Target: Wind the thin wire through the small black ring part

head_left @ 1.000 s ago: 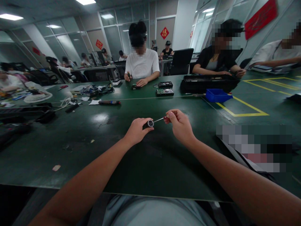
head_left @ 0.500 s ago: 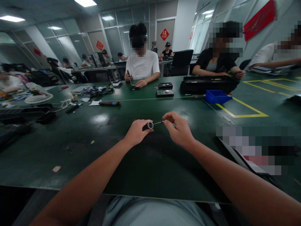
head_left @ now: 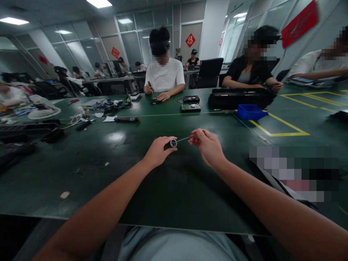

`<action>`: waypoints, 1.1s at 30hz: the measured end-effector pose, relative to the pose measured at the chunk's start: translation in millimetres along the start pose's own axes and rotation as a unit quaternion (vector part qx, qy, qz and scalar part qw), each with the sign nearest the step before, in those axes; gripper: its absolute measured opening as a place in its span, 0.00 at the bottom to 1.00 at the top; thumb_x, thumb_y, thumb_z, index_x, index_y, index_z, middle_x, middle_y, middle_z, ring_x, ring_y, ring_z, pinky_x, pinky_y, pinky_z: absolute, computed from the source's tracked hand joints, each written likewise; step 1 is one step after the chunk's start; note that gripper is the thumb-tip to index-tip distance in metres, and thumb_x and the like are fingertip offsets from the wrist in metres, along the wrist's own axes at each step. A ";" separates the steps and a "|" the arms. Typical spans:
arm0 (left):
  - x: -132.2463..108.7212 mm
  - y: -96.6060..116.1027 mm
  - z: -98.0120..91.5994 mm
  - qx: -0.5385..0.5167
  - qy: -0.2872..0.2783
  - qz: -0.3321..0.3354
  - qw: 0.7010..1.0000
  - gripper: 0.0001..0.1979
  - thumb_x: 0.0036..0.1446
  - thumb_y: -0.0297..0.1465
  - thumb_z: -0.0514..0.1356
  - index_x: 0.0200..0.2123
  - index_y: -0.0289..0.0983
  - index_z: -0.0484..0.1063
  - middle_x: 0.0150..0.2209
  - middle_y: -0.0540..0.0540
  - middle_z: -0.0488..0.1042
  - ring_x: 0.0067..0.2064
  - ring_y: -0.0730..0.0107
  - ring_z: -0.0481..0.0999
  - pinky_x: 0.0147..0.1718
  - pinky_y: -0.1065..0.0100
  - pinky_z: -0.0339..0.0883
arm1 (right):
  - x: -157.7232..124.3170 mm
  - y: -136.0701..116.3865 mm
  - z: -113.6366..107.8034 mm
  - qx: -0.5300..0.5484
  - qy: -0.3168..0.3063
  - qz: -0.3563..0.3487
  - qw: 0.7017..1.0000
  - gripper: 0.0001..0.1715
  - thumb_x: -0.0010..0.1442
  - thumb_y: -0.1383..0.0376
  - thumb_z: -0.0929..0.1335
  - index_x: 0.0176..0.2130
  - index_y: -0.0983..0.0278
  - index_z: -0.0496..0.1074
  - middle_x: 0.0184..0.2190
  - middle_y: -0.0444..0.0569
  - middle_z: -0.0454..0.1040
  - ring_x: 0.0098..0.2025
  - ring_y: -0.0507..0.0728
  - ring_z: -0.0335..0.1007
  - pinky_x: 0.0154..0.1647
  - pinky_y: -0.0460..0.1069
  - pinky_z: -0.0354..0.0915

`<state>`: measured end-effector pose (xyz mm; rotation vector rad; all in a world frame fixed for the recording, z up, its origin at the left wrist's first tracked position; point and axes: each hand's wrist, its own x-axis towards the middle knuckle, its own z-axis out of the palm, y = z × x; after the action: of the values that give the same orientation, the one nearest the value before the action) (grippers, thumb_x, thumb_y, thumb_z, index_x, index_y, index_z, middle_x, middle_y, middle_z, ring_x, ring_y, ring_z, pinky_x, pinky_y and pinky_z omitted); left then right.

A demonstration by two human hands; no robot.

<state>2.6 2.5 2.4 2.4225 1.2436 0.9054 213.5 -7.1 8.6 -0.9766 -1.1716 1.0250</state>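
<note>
My left hand [head_left: 157, 151] is closed around a short black cylinder [head_left: 169, 145], whose silver-ringed open end [head_left: 173, 143] faces me. Fingers and thumb wrap its sides and hide most of its length. To the right, my right hand [head_left: 208, 145] pinches a thin screwdriver whose metal shaft [head_left: 182, 139] slants down to the left. The shaft's tip meets the ringed end; how far it goes in cannot be made out. Fingers cover nearly all of the handle. Both hands are over the green table [head_left: 174, 195].
Across the table a person in a white shirt [head_left: 165, 76] works with a screwdriver. Hard drives [head_left: 190, 107], a black casing [head_left: 240, 97] and a blue bin [head_left: 251, 111] lie toward the back. Cables and parts [head_left: 108, 104] clutter the left; a pen-shaped tool [head_left: 127, 119] lies nearer.
My right thumb and fingers have rolled over the screwdriver's handle, covering its red part, and the shaft slants a little more steeply. The left hand with the cylinder has barely moved.
</note>
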 end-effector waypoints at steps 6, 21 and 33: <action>5.4 -6.7 1.6 0.013 -0.008 -0.007 1.000 0.18 0.58 0.31 0.66 0.53 0.42 0.73 0.49 0.45 0.77 0.50 0.59 0.73 0.52 0.56 0.65 | 9.7 7.4 -4.7 0.019 0.068 0.062 0.996 0.14 0.61 0.53 0.68 0.31 0.60 0.68 0.26 0.45 0.70 0.26 0.53 0.67 0.33 0.53 0.71; 1.3 -7.1 3.0 0.040 -0.029 -0.016 0.999 0.20 0.60 0.39 0.65 0.54 0.43 0.73 0.49 0.47 0.78 0.47 0.58 0.74 0.53 0.53 0.62 | -6.6 -6.8 0.8 -0.168 0.017 -0.085 0.982 0.14 0.66 0.55 0.63 0.37 0.62 0.70 0.30 0.47 0.76 0.31 0.55 0.73 0.36 0.52 0.67; 0.3 -6.5 1.8 0.038 -0.027 -0.021 0.999 0.19 0.60 0.38 0.65 0.54 0.43 0.73 0.50 0.46 0.78 0.49 0.58 0.74 0.51 0.55 0.63 | -16.8 -21.5 -2.0 -0.312 -0.071 -0.227 0.920 0.09 0.66 0.62 0.64 0.39 0.61 0.72 0.33 0.48 0.78 0.35 0.56 0.74 0.36 0.51 0.64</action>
<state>-0.2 6.6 -2.0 2.4513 1.3267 0.7905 216.3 -28.8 25.0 -1.0474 -1.8050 0.3456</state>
